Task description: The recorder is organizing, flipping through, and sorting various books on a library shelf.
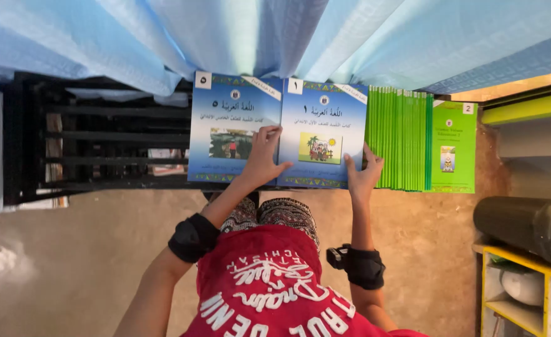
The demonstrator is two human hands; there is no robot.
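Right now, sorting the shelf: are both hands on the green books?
No, the left hand and right hand rest on a blue book.

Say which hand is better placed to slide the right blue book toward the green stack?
Probably the left hand: it lies flat on the right blue book at its left edge, opposite the green stack. The right hand sits between book and stack, in the way.

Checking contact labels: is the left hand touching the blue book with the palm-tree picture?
Touching. The head view shows the left hand lying flat across that blue book's left edge, its fingers spread on the cover by the picture.
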